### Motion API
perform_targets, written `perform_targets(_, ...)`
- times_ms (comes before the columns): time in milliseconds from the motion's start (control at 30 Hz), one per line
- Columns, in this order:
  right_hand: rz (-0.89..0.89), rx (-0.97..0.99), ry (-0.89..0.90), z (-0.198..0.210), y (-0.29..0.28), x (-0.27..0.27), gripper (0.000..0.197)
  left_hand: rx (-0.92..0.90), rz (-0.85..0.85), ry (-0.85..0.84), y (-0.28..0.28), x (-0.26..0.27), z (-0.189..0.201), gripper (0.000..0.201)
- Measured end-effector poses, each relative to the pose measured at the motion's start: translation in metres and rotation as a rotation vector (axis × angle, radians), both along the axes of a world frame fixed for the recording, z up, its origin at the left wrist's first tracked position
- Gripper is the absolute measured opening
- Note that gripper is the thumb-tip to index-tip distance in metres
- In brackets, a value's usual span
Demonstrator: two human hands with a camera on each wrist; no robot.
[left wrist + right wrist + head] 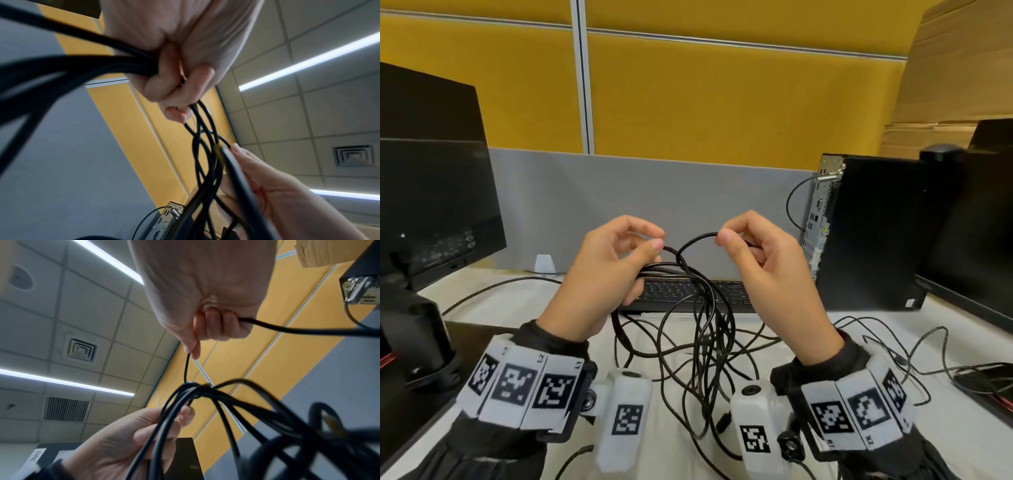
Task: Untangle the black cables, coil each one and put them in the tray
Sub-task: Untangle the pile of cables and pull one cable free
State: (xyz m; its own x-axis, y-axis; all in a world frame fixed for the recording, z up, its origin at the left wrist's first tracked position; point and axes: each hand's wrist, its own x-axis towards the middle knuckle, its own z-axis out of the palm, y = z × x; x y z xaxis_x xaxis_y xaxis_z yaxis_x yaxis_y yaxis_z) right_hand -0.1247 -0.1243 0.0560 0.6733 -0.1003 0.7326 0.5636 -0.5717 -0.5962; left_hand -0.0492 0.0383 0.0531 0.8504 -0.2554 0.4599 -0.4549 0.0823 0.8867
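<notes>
The left hand [602, 270] gripped the tangled black cables [705, 329] above the bench [524, 301]; the right hand [767, 263] pinched one strand between thumb and forefinger.

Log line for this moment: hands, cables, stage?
stage: untangling | left hand: grips bundle of black cables | right hand: pinches single strand | coiled: none seen | tray: not identifiable

Bright ceiling strip lights [107, 261]; wrist views blurred and warped at edges.

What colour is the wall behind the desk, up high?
Mustard yellow: the partition wall is yellow above a grey lower strip. The head view shows it best.
</notes>
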Motion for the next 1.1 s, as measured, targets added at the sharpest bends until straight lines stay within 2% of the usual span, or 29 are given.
perform_targets(100,0.012,-0.006,0.033,0.004,0.001,-0.006,0.020,-0.061,0.022,-0.070,0.000,-0.003,0.002,0.011)
perform_targets(167,0.104,0.063,0.181,0.006,-0.003,-0.009,0.028,-0.094,0.018,-0.115,0.000,-0.007,0.004,0.013)
perform_targets(233,0.182,0.116,0.368,0.007,-0.008,-0.010,0.027,-0.116,0.009,-0.151,0.001,-0.010,0.006,0.014)
perform_targets(300,0.149,0.048,0.499,0.006,-0.008,-0.009,0.019,-0.154,-0.011,-0.164,0.002,-0.011,0.007,0.015)
perform_targets(367,0.037,-0.067,0.540,0.003,-0.006,-0.009,0.015,-0.191,-0.040,-0.158,0.002,-0.011,0.007,0.016)
perform_targets(467,-0.056,-0.179,0.479,0.000,-0.004,-0.010,0.018,-0.213,-0.069,-0.181,0.001,-0.011,0.006,0.017)
perform_targets(633,0.052,-0.122,0.428,-0.003,0.003,-0.008,0.006,-0.182,-0.106,-0.250,0.002,-0.008,0.003,0.016)
perform_targets(733,0.043,-0.115,0.316,-0.003,0.004,-0.007,0.009,-0.164,-0.111,-0.243,0.006,-0.006,0.004,0.015)
perform_targets(800,0.024,-0.102,0.230,-0.004,0.004,-0.006,0.008,-0.040,0.006,-0.307,0.010,-0.003,0.005,0.017)
perform_targets(900,-0.017,-0.045,0.161,-0.006,0.004,-0.004,0.013,0.229,0.302,-0.479,0.015,-0.001,0.005,0.013)
perform_targets(1000,-0.037,-0.002,0.131,-0.007,0.005,-0.001,0.014,0.235,0.304,-0.437,0.015,-0.003,0.004,0.030)
perform_targets(1100,-0.050,0.014,0.118,-0.010,0.004,0.002,0.011,0.327,0.205,-0.271,0.016,-0.008,0.007,0.057)
